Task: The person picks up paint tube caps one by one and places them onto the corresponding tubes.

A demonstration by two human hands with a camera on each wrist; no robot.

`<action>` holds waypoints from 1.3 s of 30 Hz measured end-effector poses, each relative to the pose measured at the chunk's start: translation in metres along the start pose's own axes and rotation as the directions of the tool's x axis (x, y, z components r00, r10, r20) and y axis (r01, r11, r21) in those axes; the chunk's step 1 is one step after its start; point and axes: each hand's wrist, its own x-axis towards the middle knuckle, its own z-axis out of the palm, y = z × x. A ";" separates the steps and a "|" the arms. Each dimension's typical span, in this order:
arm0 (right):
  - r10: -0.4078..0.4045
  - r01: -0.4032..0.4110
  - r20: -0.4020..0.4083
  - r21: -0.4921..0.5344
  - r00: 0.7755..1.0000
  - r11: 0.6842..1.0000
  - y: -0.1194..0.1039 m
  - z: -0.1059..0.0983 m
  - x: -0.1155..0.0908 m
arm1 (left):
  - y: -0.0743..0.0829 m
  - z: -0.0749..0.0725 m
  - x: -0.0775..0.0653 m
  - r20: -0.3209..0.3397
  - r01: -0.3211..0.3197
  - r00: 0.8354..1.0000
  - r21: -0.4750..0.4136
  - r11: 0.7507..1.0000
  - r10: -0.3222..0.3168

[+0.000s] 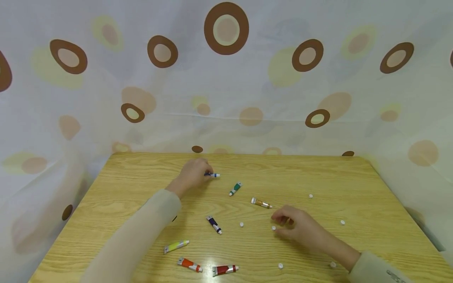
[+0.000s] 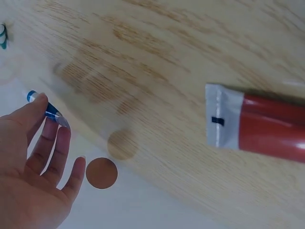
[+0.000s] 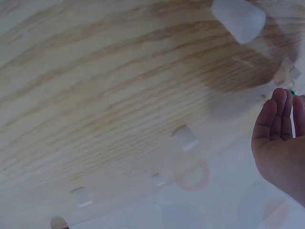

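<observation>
Toward the back of the table, my left hand (image 1: 194,173) pinches a small blue paint tube (image 1: 214,175) between thumb and fingers, its white cap end pointing right. In the left wrist view the same blue tube (image 2: 51,112) sits at the fingertips, with the other fingers spread. My right hand (image 1: 301,228) is low over the table at centre right, thumb and fingers parted around a small white cap (image 1: 273,228). The right wrist view shows its fingers (image 3: 275,117) nearly straight. An ochre paint tube (image 1: 261,203) lies just beyond that hand, and a green tube (image 1: 235,189) lies between both hands.
Dark blue (image 1: 214,225), yellow (image 1: 176,246), orange (image 1: 190,264) and red (image 1: 225,270) paint tubes lie at the front left and centre. More white caps, one left of the right hand (image 1: 241,225), are scattered about. A patterned curtain (image 1: 226,86) surrounds the wooden table (image 1: 354,177).
</observation>
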 end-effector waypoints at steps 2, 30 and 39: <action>0.002 -0.002 0.016 0.003 1.000 1.000 0.002 0.001 0.000 | -0.001 0.001 0.001 0.010 0.012 1.000 -0.013 1.000 -0.011; 0.027 -0.027 0.022 0.011 0.999 1.000 0.007 0.008 0.001 | 0.006 0.000 0.006 0.082 0.002 0.997 -0.029 1.000 0.001; 0.026 -0.027 0.022 0.032 0.999 0.999 0.007 0.009 0.001 | 0.020 -0.003 0.012 0.053 -0.086 0.995 -0.048 0.995 0.089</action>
